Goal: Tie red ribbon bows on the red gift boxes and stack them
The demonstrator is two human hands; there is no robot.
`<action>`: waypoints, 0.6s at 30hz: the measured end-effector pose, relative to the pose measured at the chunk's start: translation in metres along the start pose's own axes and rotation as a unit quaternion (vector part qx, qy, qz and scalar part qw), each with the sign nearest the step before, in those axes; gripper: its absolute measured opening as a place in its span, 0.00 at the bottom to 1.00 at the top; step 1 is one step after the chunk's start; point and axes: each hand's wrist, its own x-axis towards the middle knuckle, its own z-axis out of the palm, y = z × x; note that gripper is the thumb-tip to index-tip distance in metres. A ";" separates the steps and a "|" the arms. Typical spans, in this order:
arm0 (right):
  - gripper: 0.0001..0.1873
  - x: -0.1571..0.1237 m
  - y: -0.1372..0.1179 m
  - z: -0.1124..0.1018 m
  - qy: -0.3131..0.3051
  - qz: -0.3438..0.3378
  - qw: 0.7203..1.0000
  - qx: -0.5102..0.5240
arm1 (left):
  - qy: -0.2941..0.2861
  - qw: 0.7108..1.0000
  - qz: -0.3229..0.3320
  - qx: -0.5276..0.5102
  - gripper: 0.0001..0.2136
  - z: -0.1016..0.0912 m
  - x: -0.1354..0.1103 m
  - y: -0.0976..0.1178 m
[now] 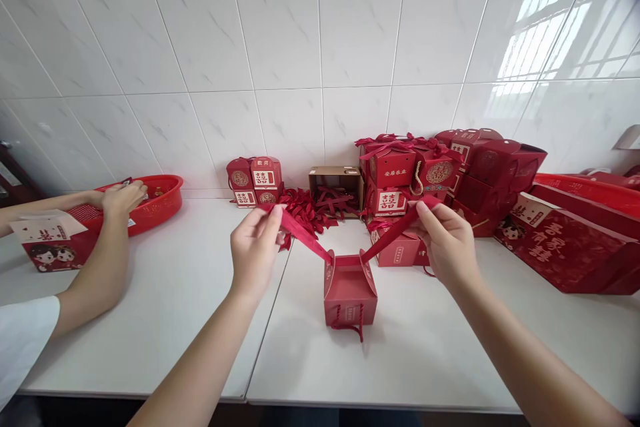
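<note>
A small red gift box (351, 297) stands upright on the white table in front of me, with a red cord handle (361, 323) hanging down its near side. Its two curved top flaps (369, 277) stand up, apart from each other. Red ribbon (305, 237) runs out from both flaps in a V. My left hand (255, 247) pinches one ribbon end, up and left of the box. On the other side, my right hand (445, 240) pinches the opposite end at about the same height. The ribbon looks fairly taut.
Stacked red gift boxes (395, 173) stand against the tiled wall, beside a brown carton (336, 177) of ribbons and a loose ribbon pile (300, 210). More boxes (255, 180) sit left. A co-worker's hands (123, 197) reach over a red basket (167, 203). A large red box (565, 243) lies right.
</note>
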 end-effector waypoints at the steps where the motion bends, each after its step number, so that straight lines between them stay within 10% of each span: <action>1: 0.11 0.005 -0.006 0.004 -0.029 -0.010 0.999 -0.023 | -0.011 1.000 0.015 0.007 0.10 0.005 0.004 0.005; 18: 0.14 0.027 -0.034 0.047 -0.130 -0.105 0.981 -0.101 | -0.092 0.995 0.028 0.014 0.11 0.025 0.016 0.030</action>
